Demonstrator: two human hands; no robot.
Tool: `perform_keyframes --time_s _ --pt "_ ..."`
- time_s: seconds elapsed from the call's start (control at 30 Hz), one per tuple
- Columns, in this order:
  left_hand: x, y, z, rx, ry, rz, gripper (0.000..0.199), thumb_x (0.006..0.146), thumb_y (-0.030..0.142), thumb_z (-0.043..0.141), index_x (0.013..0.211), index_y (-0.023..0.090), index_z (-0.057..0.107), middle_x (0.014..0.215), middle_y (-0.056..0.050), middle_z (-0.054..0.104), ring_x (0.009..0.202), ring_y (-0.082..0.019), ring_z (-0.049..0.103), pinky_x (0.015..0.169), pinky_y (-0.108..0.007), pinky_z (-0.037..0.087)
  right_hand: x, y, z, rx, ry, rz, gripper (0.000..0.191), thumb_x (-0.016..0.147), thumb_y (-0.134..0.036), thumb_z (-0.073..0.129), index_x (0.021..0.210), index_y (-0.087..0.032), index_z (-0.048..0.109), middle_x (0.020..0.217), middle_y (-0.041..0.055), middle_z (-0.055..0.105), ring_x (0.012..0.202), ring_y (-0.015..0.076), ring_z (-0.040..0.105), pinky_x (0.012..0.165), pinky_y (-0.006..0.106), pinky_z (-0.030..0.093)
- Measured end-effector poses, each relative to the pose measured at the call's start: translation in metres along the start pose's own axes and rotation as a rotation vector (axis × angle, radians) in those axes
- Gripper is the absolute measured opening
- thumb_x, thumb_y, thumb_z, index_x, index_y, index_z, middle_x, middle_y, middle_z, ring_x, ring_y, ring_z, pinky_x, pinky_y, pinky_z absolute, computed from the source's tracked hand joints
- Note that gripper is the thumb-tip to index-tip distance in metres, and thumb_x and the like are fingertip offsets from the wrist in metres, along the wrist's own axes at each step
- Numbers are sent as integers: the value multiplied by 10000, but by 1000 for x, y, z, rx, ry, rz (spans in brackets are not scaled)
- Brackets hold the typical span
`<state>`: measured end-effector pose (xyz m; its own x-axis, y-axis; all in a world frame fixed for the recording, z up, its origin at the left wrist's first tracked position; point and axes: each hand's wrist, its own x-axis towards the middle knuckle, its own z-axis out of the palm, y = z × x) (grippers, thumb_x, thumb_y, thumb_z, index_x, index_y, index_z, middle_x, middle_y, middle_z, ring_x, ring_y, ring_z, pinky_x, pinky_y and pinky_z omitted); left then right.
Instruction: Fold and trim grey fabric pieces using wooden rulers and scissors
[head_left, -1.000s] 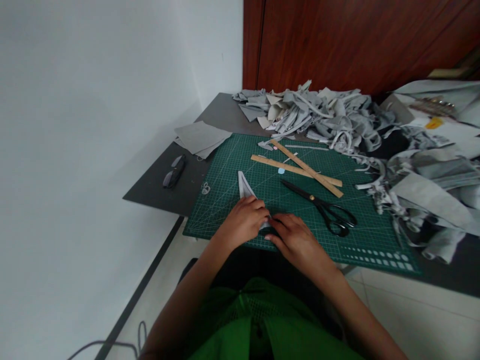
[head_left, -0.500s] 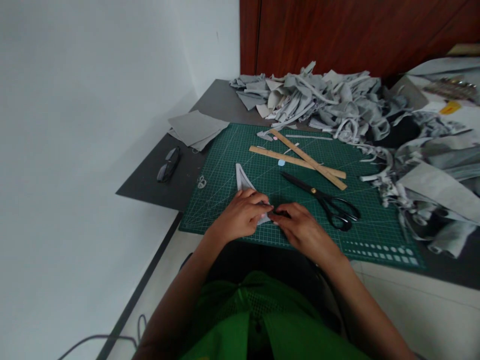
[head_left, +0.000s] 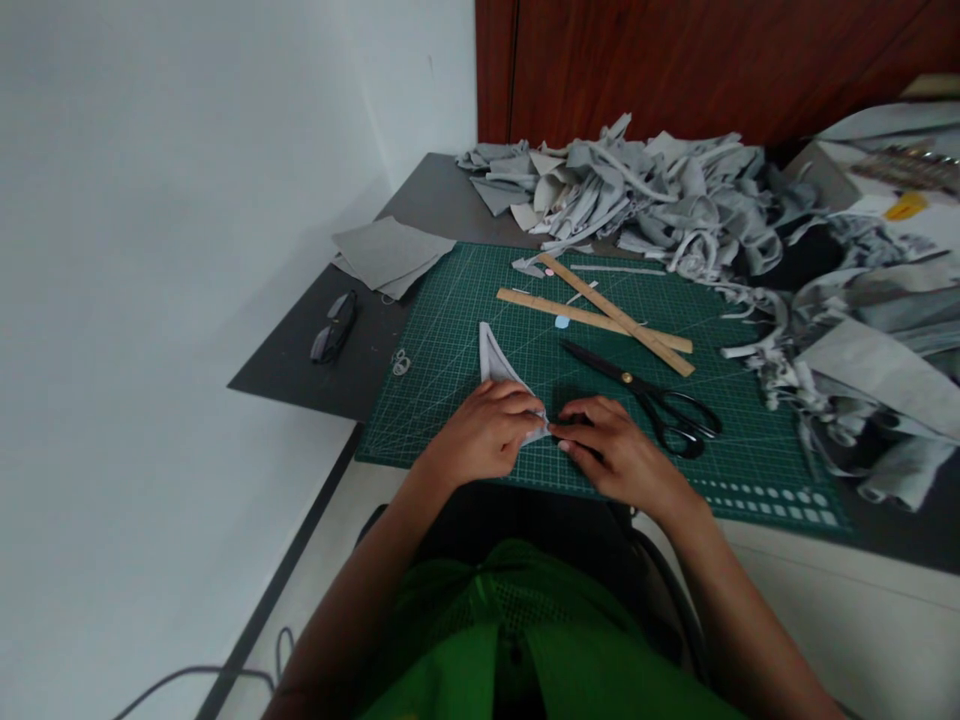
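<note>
A small grey triangular fabric piece with paler edge strips lies on the green cutting mat, its narrow point facing away from me. My left hand rests over its lower part, closed with fingertips and thumb gripping it near the right corner. At that same corner my right hand has its curled fingers and thumb close together, the index fingertip on the fabric's tip. The fingers hide part of the near edge. To the right of my right hand lie black scissors, blades pointing away to the left.
Two crossed wooden rulers lie beyond the scissors. A heap of grey fabric scraps covers the back, with more scraps at right. Glasses and stacked grey sheets sit left, beside the white wall.
The fabric piece has shifted slightly right under my left hand. My right hand has moved a little right, its fingers now less bunched against the corner.
</note>
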<state>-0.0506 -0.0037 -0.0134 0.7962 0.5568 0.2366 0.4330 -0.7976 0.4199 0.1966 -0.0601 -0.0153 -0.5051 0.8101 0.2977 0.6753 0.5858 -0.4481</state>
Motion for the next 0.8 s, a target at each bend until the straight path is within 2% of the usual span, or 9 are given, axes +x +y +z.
perform_keyframes --time_s 0.17,0.37,0.43,0.6,0.7,0.8 --pt "0 3 0 52 -22 -12 372 961 107 568 1267 254 721 1451 -34 639 1367 -267 492 1126 -491 395 -2 3 -1 13 -9 -28 281 1005 -190 578 1199 -198 781 1213 140 684 1146 289 625 1024 542 510" --pt "0 4 1 100 -49 -11 381 989 161 579 1329 291 693 1459 -29 632 1390 -280 461 1138 -519 374 -2 5 -3 -15 -10 -15 243 1014 -242 588 1157 -206 781 1212 132 709 1153 289 645 1021 518 520" --pt "-1 4 1 97 -47 -17 395 983 165 592 1337 310 689 1465 -21 628 1392 -283 457 1147 -530 360 -6 11 -13 -108 14 54 258 1033 -249 545 1129 -197 779 1165 132 735 1096 292 674 978 500 537" --pt "-1 2 2 75 -31 -4 399 971 148 595 1315 322 698 1471 -5 622 1402 -283 449 1142 -519 354 -37 31 -44 -567 123 357 318 1007 -167 476 1204 -168 725 1132 175 729 1010 334 682 857 493 545" --pt "-1 1 3 90 -25 12 356 992 184 589 1303 318 697 1466 -9 619 1398 -287 448 1121 -503 362 -58 33 -44 -709 74 419 369 978 -111 461 1265 -184 680 1095 159 737 927 325 686 788 470 542" --pt "-2 1 3 113 -25 22 321 1007 211 581 1293 300 697 1455 -19 620 1393 -297 449 1110 -503 366 -71 27 -35 -750 72 418 407 964 -81 460 1322 -170 631 1175 175 730 966 337 693 795 476 550"
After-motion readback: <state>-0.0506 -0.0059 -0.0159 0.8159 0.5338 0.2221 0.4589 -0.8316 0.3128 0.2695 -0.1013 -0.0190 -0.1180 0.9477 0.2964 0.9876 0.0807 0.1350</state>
